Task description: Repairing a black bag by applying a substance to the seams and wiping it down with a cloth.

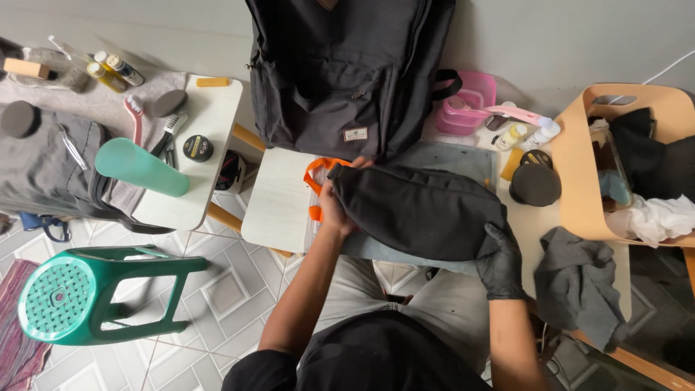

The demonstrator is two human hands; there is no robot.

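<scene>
— What did the hands have hold of?

— A black oval fabric pouch bag (420, 211), lying across the white counter (279, 206) at the middle of the view. The bare left hand (334, 206) gripped its nine o'clock end, fingers curled over the edge, right beside a pair of orange plastic strap buckles (318, 177). The right hand (499, 262), in a black glove, was clamped on the bag's four o'clock corner.

— So both were clenched on it?

— Yes, each grip grasped the same bag, one at either end.

— And around it?

— At twelve o'clock a large black backpack (347, 72) stood against the wall, its lower edge just above the pouch. At two o'clock sat a pink plastic tub (467, 105) with small bottles near it, and a round black brush (536, 182) just beside the bag's right end. A crumpled dark grey cloth (579, 279) lay at four o'clock, close to the gloved hand. Out at nine o'clock a teal plastic cup (141, 168) lay tipped on a second white counter (210, 116), well apart from the bag — and a green plastic stool (87, 293) lay on its side on the tiled floor (217, 311) at eight o'clock.
</scene>
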